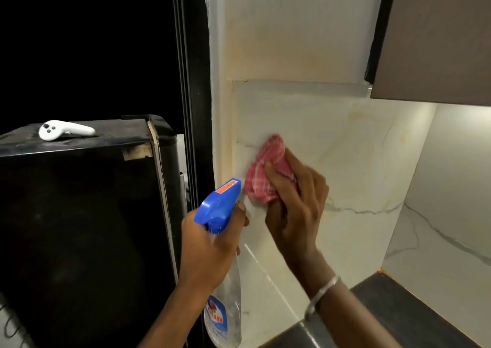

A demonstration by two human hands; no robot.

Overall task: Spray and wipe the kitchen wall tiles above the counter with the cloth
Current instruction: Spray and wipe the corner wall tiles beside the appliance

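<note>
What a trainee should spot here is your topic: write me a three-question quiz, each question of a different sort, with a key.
1. True or false: the right hand presses the pink cloth against the wall tile.
2. The left hand grips: A) a sponge, B) the spray bottle, C) a brush.
3. Short answer: which wrist wears the metal bangle?

Key: 1 true; 2 B; 3 the right wrist.
</note>
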